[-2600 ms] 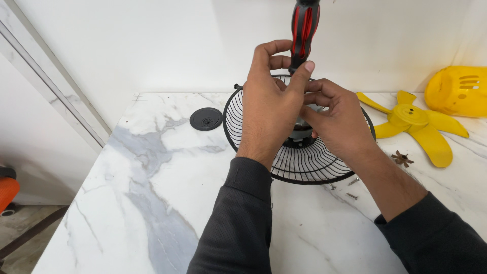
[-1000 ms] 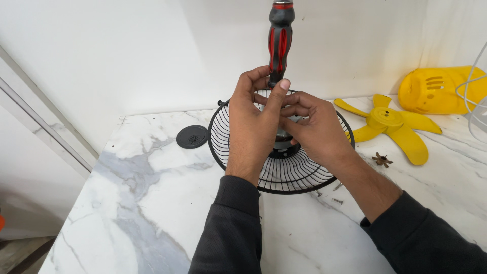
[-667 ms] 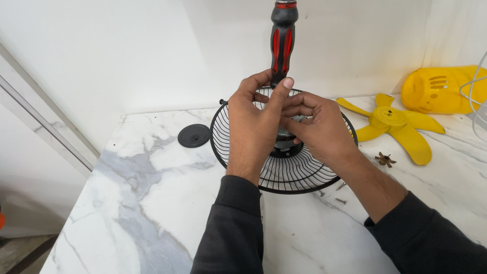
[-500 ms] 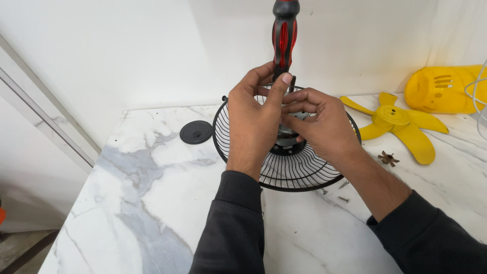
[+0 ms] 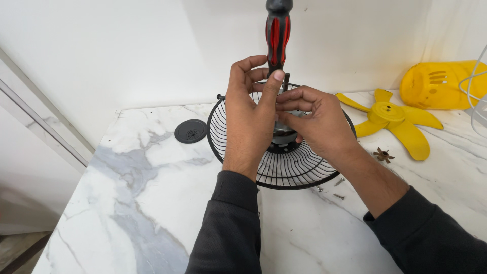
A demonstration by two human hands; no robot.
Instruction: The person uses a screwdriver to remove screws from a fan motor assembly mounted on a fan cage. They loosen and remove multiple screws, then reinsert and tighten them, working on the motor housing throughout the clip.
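A round black wire fan guard lies on the white marble counter, with a dark motor hub at its middle. A screwdriver with a red and black handle stands upright over the hub. My left hand is wrapped around the lower end of the handle, thumb pressed on it. My right hand pinches the shaft just below and rests on the hub. The screwdriver tip is hidden behind my fingers.
A black round cap lies left of the guard. A yellow fan blade and a yellow housing sit at the right, with a small dark star-shaped part and loose screws nearby. A wall runs behind the counter.
Both hands and the screwdriver have stayed on the hub. The view has shifted slightly, and the screwdriver handle now stands a little higher in the picture.
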